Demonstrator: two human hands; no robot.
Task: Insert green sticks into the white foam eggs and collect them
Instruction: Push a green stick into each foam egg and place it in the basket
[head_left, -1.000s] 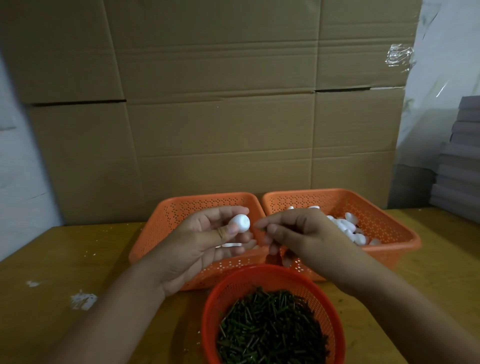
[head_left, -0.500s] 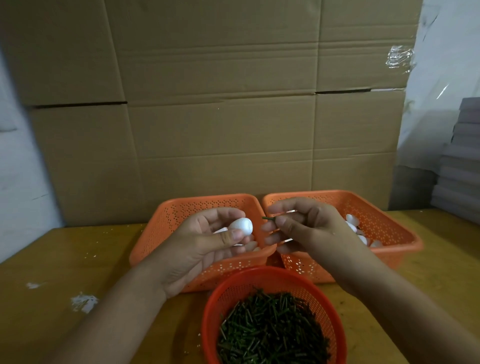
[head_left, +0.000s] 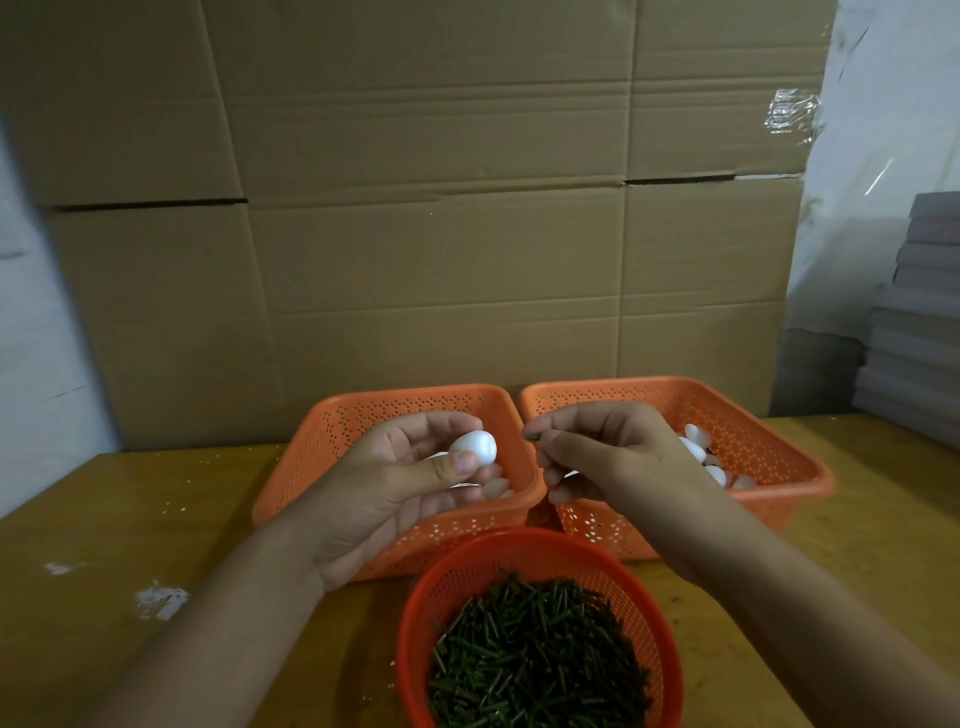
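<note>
Cardboard wall (head_left: 415, 234) behind everything; wooden table (head_left: 104, 519) under the work. Beyond my fingers sit two orange rectangular baskets side by side: the left basket (head_left: 332, 447) behind my left fingers, the right basket (head_left: 769, 457) behind my right knuckles, with loose foam eggs (head_left: 696, 441) showing past them. Below both wrists, nearest me, the round red basket (head_left: 441, 582) holds the heap of green sticks (head_left: 535, 660).

Left hand (head_left: 395, 493): palm turned up, thumb and fingertips curled round one white foam egg (head_left: 474, 447), thumb pad on its lower left side. A few more pale egg shapes lie just under those fingers; whether they carry sticks I cannot tell.

Right hand (head_left: 597, 457): fingers bunched, thumb and forefinger pinching a single green stick (head_left: 532, 438). Only its dark tip shows past the fingertips, pointing toward the egg, apart from it with a small gap between.

Step in hand, as I judge it: seat the stick in the egg.

Notes for doing it well:
- Aim the tip at the egg's exposed end, away from my left thumb.
- Keep the stick in line with the egg's long axis, or it may break out through the side.
- Pinch close to the tip so the stick does not bow.
- Hold the egg lightly; foam should dent under a hard squeeze.
- Push straight and stop before the tip comes through.
</note>
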